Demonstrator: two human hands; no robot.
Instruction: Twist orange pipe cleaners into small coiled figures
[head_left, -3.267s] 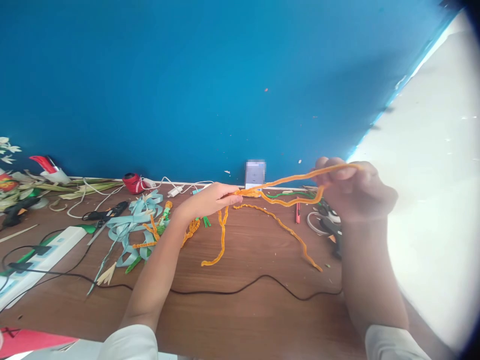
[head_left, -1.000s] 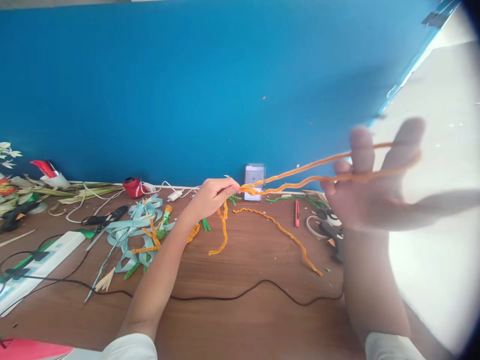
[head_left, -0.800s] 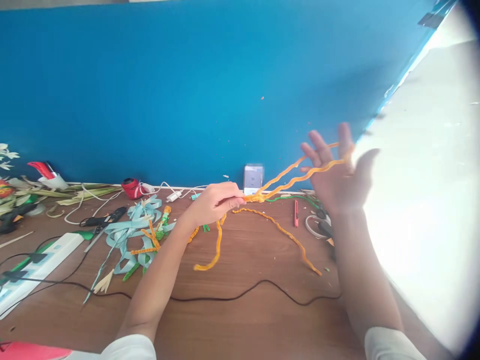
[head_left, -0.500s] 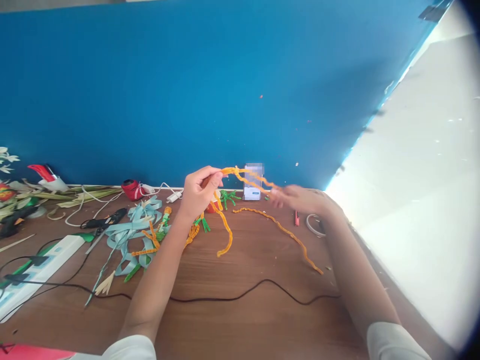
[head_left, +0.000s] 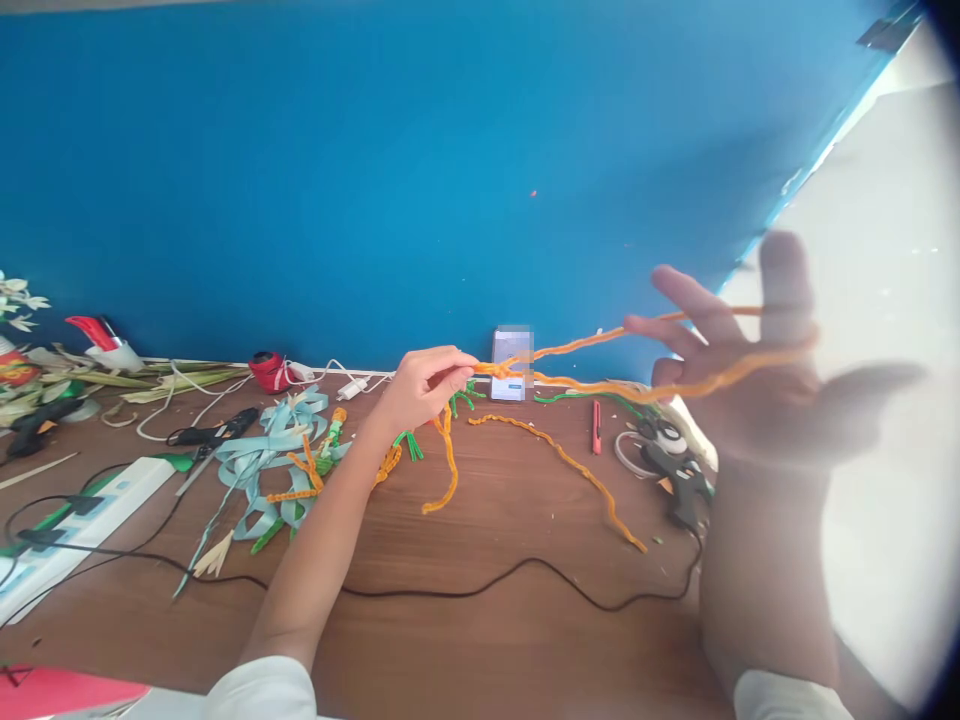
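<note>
A fuzzy orange yarn (head_left: 574, 383) stretches across the middle in two strands that meet near a knot. My left hand (head_left: 433, 387) pinches it beside this knot, closed between thumb and fingers, and a loose tail (head_left: 452, 465) dangles below. On the right, my right hand (head_left: 739, 380) is raised close to the camera and blurred, its fingers spread wide. The strands run out to it and make a loop around its fingers, passing behind some and in front of others. Another orange length (head_left: 574, 463) lies curved on the table beneath.
A phone (head_left: 511, 365) leans against the blue wall. At right lie a red cutter (head_left: 596, 428) and a black glue gun (head_left: 679, 480). A black cord (head_left: 480, 590) crosses the table. Light blue ribbon (head_left: 259, 470) and a white power strip (head_left: 97, 520) are at left.
My right hand has moved right, up and towards the camera, its fingers now spread, drawing the yarn strands out long. My left hand has shifted slightly right, still pinching. The glue gun has come into sight.
</note>
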